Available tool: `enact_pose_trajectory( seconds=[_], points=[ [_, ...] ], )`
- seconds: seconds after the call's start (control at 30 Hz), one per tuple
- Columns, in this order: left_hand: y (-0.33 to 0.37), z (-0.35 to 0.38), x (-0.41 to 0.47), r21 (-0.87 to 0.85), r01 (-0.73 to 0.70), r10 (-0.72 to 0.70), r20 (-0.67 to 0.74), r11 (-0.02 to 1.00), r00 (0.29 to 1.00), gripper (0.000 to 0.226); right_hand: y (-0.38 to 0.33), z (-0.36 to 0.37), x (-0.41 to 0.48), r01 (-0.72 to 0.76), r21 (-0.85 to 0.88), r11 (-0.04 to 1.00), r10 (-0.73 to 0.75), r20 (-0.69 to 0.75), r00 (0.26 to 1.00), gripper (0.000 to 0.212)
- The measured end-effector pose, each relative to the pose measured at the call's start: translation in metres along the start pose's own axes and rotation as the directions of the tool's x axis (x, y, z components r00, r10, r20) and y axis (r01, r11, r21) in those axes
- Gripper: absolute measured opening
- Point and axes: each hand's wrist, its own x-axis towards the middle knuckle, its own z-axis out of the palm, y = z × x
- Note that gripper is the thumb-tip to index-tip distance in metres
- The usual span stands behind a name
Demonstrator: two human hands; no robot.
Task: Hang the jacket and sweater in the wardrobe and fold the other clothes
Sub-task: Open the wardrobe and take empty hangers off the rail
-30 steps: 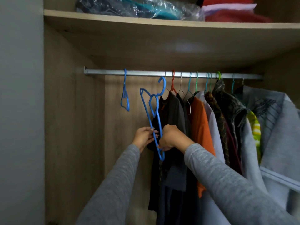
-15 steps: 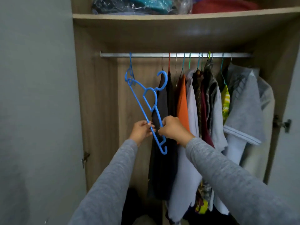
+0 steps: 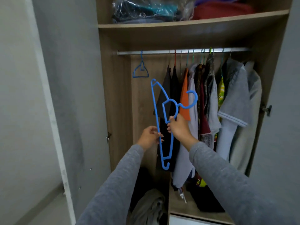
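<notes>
I hold a blue plastic hanger (image 3: 155, 111) off the rail, turned almost on end with its hook pointing right. My left hand (image 3: 150, 135) pinches its long straight bar. My right hand (image 3: 178, 127) grips its inner loop near the neck. Both hands are in front of the open wardrobe, below the metal rail (image 3: 183, 51). A second blue hanger (image 3: 140, 71) hangs empty at the rail's left end. Several garments (image 3: 211, 103) hang to the right, among them black, orange and grey ones.
The wardrobe's top shelf (image 3: 191, 24) carries bagged and folded clothes. A grey cloth bundle (image 3: 149, 207) lies at the wardrobe's bottom left. The grey door (image 3: 68, 95) stands open on the left, another door (image 3: 282, 111) on the right.
The view has pulled back from the wardrobe. The hanger I hold has come lower and away from the rail, and turned more upright with its hook now to the right.
</notes>
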Motion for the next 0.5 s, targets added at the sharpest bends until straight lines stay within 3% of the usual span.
enact_pose_trajectory(
  seconds=[0.13, 0.2, 0.33, 0.5],
  points=[
    [0.012, 0.005, -0.037, -0.098, 0.021, -0.018, 0.036, 0.995, 0.999, 0.039, -0.005, -0.020, -0.034, 0.037, -0.158, 0.987, -0.045, -0.045, 0.998, 0.025],
    [0.018, 0.005, -0.055, -0.075, 0.001, 0.001, 0.026, 0.997, 1.000, 0.039, -0.008, -0.036, -0.053, 0.082, -0.224, 0.971, -0.097, -0.058, 0.994, 0.030],
    [0.022, -0.004, -0.100, 0.226, -0.074, 0.080, -0.021, 0.971, 0.997, 0.069, -0.008, -0.055, -0.104, 0.148, -0.281, 0.948, -0.178, -0.086, 0.980, 0.041],
    [-0.002, -0.014, -0.165, 0.396, -0.236, 0.310, -0.134, 0.887, 0.941, 0.068, 0.005, -0.063, -0.184, 0.086, -0.264, 0.961, -0.131, -0.158, 0.979, 0.048]
  ],
)
